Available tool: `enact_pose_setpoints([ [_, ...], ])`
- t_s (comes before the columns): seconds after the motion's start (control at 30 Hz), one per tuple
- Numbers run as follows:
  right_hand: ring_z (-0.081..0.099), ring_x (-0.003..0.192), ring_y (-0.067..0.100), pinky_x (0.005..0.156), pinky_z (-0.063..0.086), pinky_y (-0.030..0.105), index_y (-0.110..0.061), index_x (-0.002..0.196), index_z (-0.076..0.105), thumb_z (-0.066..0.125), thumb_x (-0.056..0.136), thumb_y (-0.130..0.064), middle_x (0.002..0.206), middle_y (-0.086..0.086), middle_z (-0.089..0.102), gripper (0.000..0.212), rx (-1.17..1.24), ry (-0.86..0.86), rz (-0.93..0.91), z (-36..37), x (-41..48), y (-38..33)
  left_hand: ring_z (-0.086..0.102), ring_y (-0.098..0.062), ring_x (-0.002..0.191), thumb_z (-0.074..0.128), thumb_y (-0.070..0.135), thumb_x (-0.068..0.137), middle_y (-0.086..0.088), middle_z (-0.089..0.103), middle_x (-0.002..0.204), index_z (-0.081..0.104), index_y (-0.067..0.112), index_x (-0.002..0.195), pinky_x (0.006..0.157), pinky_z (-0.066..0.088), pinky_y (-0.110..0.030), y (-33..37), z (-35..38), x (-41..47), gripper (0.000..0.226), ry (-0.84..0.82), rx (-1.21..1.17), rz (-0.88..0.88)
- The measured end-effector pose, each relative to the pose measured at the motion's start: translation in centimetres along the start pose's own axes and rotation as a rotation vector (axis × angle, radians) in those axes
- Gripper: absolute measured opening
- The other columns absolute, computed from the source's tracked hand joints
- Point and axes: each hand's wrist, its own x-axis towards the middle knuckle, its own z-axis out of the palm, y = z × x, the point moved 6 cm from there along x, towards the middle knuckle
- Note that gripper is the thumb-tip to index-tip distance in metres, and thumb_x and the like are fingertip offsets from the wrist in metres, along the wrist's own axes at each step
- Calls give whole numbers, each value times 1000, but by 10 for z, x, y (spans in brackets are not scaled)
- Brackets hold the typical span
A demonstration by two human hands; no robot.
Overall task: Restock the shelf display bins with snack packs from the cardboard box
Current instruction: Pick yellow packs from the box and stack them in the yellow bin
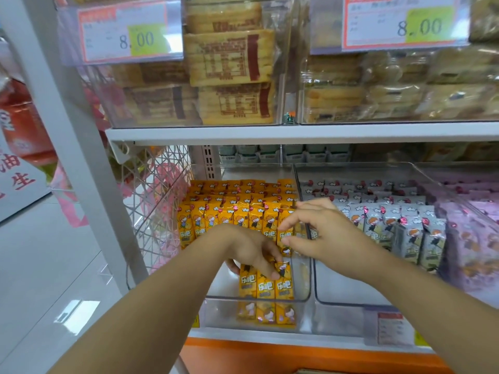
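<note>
Three yellow packs (266,283) marked "乐吧" are gripped by the left hand (251,249) in the bin (218,313). The right hand (318,230) is held loose-fingered above. "8.00" is read on a tag (127,33).

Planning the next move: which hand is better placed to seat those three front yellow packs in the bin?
Left. The left hand grips the front yellow packs from above, low in the bin. The right hand hovers higher over the back rows, fingers loose, apparently holding nothing.

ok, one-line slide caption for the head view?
Left hand grips yellow packs in clear bin; right hand hovers open above.
</note>
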Motion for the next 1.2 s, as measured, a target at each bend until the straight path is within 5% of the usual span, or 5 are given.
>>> enact_pose_setpoints([
  [0.17,26,111,-15,94,21,10,-40,95,63,72,81,-31,103,-34,34,19,50,12,18,-2,0,0,47,-11,80,69,35,86,11,49,86,54,38,104,70,44,-27,10,-10,-8,24,52,-73,155],
  [0.4,38,120,-1,107,37,34,-45,90,58,75,75,-31,111,-27,50,27,118,95,6,-2,-2,1,55,-21,95,71,33,84,6,53,95,55,34,105,84,45,-31,17,-3,-16,27,176,10,287],
  [0.57,37,124,1,95,33,12,-39,105,56,78,75,-26,136,-16,33,39,223,166,117,1,-5,8,47,-9,67,71,28,85,7,51,81,55,32,99,63,39,-23,16,-4,-20,22,345,-13,358],
  [0.83,40,127,4,103,37,21,-39,101,59,77,76,-27,133,-18,34,33,261,129,131,3,-4,11,30,-23,120,66,33,87,0,36,125,48,32,132,84,37,-30,15,-30,-10,48,843,256,162],
  [1.2,38,130,8,106,38,29,-37,101,59,75,78,-30,137,-15,34,28,257,120,131,2,-4,12,25,-24,122,68,36,85,-6,25,131,30,34,144,94,40,-33,7,-29,-17,70,947,196,115],
])
